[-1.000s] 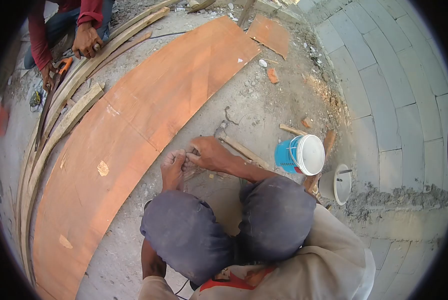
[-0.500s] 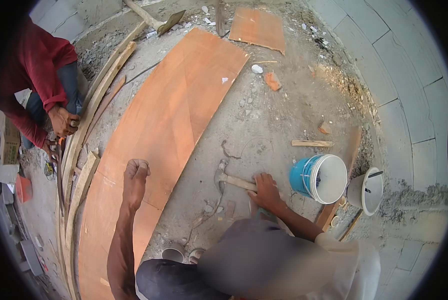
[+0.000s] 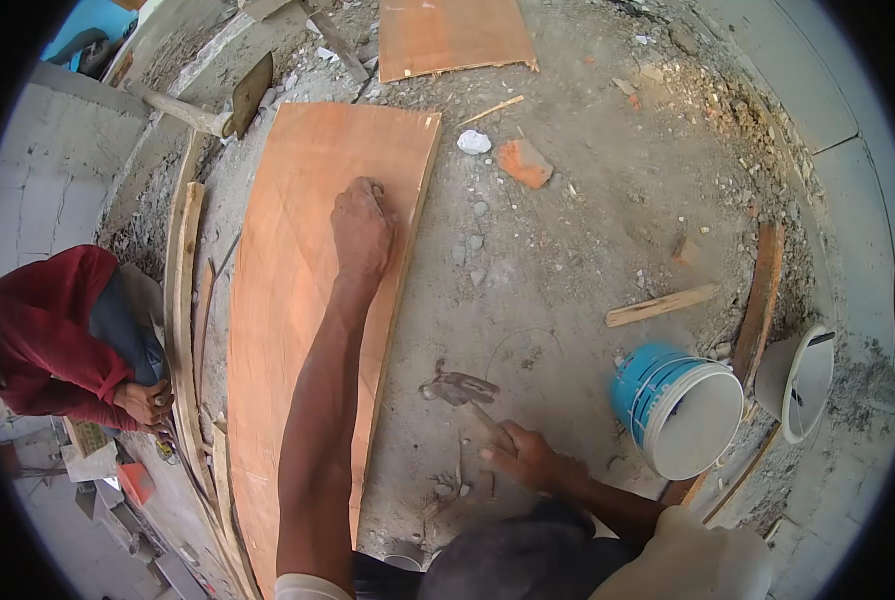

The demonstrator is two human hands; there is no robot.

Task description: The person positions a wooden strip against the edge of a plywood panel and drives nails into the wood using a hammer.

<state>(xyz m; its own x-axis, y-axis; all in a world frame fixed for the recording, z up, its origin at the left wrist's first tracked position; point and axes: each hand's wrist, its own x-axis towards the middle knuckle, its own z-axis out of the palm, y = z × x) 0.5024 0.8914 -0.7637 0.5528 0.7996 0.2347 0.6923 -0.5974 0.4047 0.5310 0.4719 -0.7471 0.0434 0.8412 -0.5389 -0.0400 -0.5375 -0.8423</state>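
Observation:
My left hand (image 3: 364, 228) is closed, its fingers curled over the upper part of a long orange-brown plywood sheet (image 3: 303, 260). Whether anything small sits in those fingers is hidden, and I cannot tell if they touch the wood. Down on the right, my right hand (image 3: 530, 456) is wrapped round the wooden handle of a claw hammer (image 3: 462, 388). The hammer's metal head points away from me, over the dusty ground beside the sheet.
A blue-and-white bucket (image 3: 640, 385) and a white bucket (image 3: 778, 375) stand to the right. A wood strip (image 3: 660, 305), a brick piece (image 3: 524, 163) and another plywood piece (image 3: 455, 38) lie ahead. A person in a red sleeve (image 3: 53, 335) crouches beside long timbers (image 3: 183, 270) at left.
My left hand has reached forward and right, to the sheet's far part. My right hand has closed round the hammer handle, and the hammer has turned. The view has shifted.

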